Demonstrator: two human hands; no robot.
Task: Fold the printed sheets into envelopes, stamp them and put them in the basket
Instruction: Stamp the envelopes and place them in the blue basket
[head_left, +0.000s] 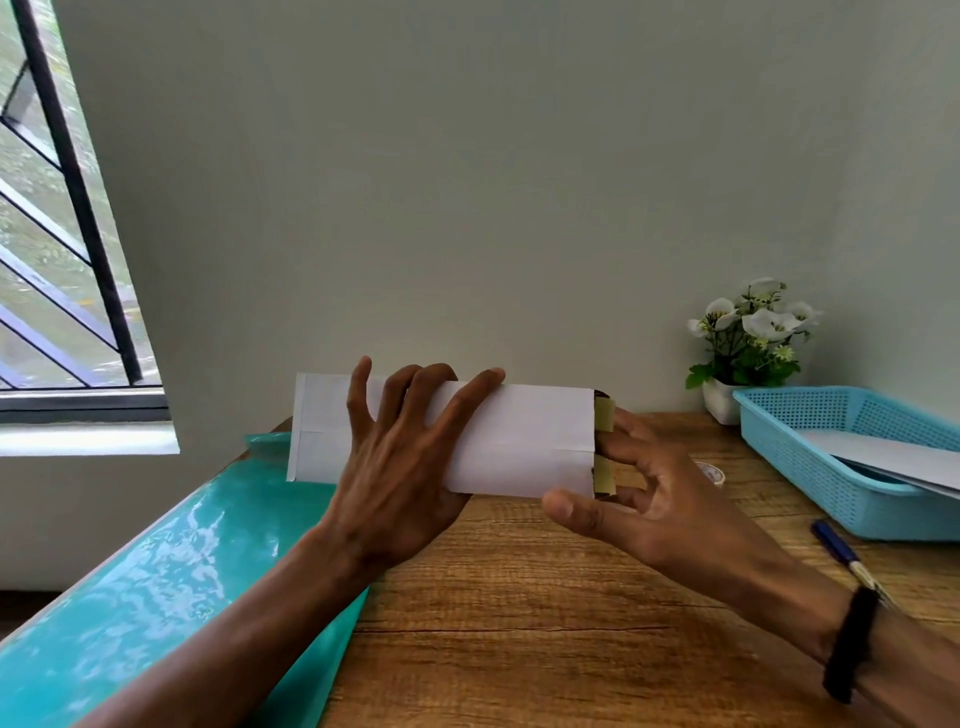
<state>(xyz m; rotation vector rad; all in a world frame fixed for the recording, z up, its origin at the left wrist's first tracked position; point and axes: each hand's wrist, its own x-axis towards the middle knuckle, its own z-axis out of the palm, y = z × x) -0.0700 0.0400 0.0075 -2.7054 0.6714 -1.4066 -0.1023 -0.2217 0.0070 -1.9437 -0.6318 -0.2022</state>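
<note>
Envelope (524, 441) between both hands (raised).

You are at a small home office or study corner: a wood-grain surface (519, 597) pushed against a plain pale wall (467, 182), a barred window (62, 218) at ten o'clock, a potted white flower (748, 343) and a blue mesh basket (831, 467) holding paper at two o'clock, a pen (841, 551) at three o'clock
</note>
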